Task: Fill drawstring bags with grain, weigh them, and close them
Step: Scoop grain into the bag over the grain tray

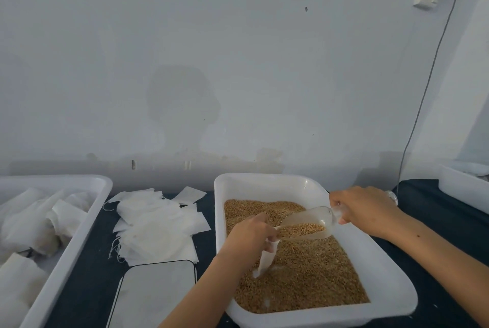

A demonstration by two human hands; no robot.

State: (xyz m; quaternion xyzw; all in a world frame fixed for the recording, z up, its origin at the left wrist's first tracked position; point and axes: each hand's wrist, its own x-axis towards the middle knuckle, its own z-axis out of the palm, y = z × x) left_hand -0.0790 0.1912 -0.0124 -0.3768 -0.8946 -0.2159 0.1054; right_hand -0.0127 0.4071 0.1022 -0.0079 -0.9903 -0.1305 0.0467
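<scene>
A white tub (pixel 391 298) holds brown grain (pixel 312 274). My left hand (pixel 251 232) pinches the mouth of a small white drawstring bag (pixel 266 261), which hangs down over the grain. My right hand (pixel 365 208) grips the handle of a clear plastic scoop (pixel 309 222). The scoop carries some grain, and its tip is at the bag's mouth beside my left fingers. A flat scale with a pale top (pixel 156 293) lies at the front, left of the tub. A loose pile of empty white bags (pixel 156 224) lies behind the scale.
A long white tray (pixel 76 232) on the left holds several white bags (pixel 31 227). Another white container (pixel 463 185) stands at the far right. A grey cable (pixel 423 95) hangs from a wall socket down behind the table. The table has a dark cover (pixel 434 211).
</scene>
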